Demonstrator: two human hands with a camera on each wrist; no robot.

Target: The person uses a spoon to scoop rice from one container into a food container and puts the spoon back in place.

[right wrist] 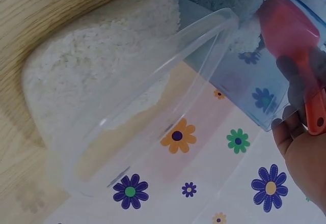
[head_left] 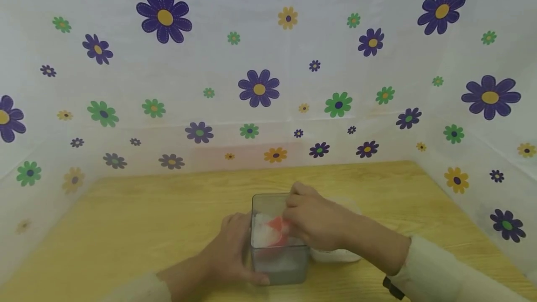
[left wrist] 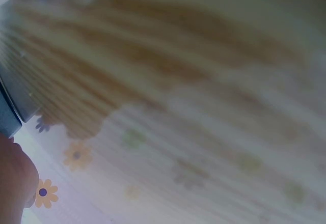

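A grey see-through rectangular container (head_left: 280, 268) holds white rice (head_left: 262, 233) near the table's front. My left hand (head_left: 228, 248) grips its left side, the thumb lying along the front wall. In the left wrist view, only part of that hand (left wrist: 18, 178) shows beside the container's edge (left wrist: 11, 114). My right hand (head_left: 316, 218) reaches over the container and holds a red scoop (head_left: 278, 231), its head down inside by the rice. The right wrist view shows the scoop (right wrist: 286, 28) with my fingers around its handle. Beside the container stands a clear tub (head_left: 339, 256), also with rice (right wrist: 102, 71) in it.
Under everything is a wood-grain table (head_left: 168, 209). White cloth (head_left: 218, 59) printed with flowers walls in the back and both sides. The tub stands close against the container's right side, beneath my right forearm (head_left: 377, 246).
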